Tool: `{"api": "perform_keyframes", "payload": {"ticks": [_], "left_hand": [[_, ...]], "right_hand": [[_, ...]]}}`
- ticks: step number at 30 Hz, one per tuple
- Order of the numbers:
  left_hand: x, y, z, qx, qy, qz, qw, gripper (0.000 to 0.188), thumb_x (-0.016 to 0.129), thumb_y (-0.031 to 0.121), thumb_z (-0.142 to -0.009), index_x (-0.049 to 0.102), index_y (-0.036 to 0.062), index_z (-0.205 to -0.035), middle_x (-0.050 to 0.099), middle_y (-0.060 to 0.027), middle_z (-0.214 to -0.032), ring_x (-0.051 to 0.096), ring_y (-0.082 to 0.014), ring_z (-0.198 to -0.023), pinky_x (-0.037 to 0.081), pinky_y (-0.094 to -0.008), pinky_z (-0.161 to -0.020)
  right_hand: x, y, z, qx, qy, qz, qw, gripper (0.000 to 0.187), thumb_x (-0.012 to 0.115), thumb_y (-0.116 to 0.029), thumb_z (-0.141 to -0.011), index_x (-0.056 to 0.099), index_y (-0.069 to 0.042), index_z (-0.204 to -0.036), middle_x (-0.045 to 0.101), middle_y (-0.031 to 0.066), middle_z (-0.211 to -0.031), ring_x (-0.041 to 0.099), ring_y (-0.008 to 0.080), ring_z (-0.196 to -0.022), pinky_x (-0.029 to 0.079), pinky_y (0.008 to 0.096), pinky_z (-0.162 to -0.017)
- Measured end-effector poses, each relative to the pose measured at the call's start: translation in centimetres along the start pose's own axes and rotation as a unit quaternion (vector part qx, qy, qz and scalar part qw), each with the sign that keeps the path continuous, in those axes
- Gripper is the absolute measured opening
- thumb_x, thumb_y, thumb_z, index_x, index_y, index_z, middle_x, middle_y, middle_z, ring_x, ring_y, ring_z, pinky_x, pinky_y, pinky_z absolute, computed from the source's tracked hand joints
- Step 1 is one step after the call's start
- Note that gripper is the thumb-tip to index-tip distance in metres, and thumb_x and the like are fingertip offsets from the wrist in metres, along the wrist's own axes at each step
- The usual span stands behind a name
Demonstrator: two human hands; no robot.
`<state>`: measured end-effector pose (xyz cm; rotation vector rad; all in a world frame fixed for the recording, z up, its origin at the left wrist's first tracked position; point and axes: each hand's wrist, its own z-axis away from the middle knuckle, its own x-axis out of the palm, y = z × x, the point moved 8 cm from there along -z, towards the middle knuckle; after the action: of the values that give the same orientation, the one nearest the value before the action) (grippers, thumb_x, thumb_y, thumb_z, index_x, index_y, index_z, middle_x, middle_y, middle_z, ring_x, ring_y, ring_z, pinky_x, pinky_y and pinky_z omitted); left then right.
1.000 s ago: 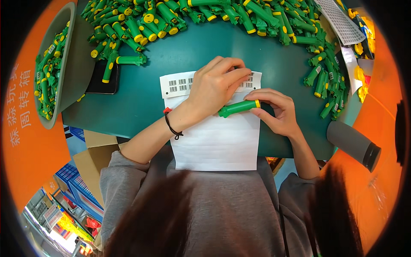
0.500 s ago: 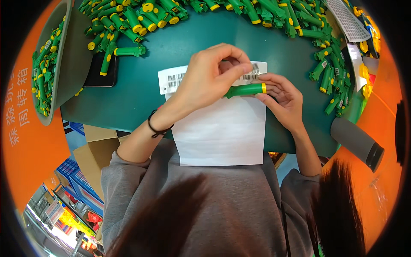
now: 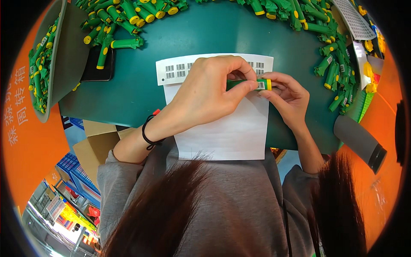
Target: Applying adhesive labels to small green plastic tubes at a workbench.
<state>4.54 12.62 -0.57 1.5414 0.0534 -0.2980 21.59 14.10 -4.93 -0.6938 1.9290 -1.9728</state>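
A green tube with a yellow end cap (image 3: 269, 84) lies sideways between my hands, above a white sheet of barcode stickers (image 3: 218, 137). My right hand (image 3: 289, 96) grips its capped end between thumb and fingers. My left hand (image 3: 209, 88) is closed around the other end, hiding much of it. The left thumb and fingertip press at a small barcode sticker (image 3: 260, 85) on the tube near the cap. Rows of stickers show along the sheet's far strip, partly covered by my left hand.
Heaps of green tubes (image 3: 128, 13) lie along the green table's far side and right side (image 3: 336, 73). At left stands a grey bin (image 3: 70, 55) of tubes, beside a dark phone-like slab (image 3: 100, 70). A grey bottle (image 3: 358, 143) rests at right; an open cardboard box (image 3: 96, 150) sits below the table edge.
My left hand has moved right and down from above the sheet onto the tube. A barcode sticker now shows on the tube near its yellow cap.
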Motion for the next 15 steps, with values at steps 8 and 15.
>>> {"api": "perform_keyframes", "payload": {"ticks": [8,15], "left_hand": [[0.2,0.1,0.0,-0.001,0.005,-0.019,1.000,0.012,0.072,0.006,-0.083,0.071,-0.0036,-0.090,0.072,-0.0163,-0.083,0.072,-0.0253,-0.078,0.056,-0.0334,-0.072],[1.1,0.1,-0.1,-0.031,-0.044,-0.015,0.998,0.028,0.072,0.026,-0.090,0.072,-0.0018,-0.093,0.071,-0.0141,-0.078,0.070,-0.0248,-0.076,0.054,-0.0326,-0.073]], "right_hand": [[0.0,-0.1,0.1,-0.008,-0.002,0.013,1.000,0.040,0.072,0.014,-0.083,0.061,0.010,-0.121,0.064,0.0174,-0.122,0.064,0.0248,-0.113,0.057,0.0357,-0.096],[-0.8,-1.3,0.2,-0.082,-0.028,0.067,0.994,0.041,0.074,0.012,-0.080,0.064,0.006,-0.120,0.065,0.0186,-0.119,0.065,0.0250,-0.110,0.055,0.0363,-0.096]]}}
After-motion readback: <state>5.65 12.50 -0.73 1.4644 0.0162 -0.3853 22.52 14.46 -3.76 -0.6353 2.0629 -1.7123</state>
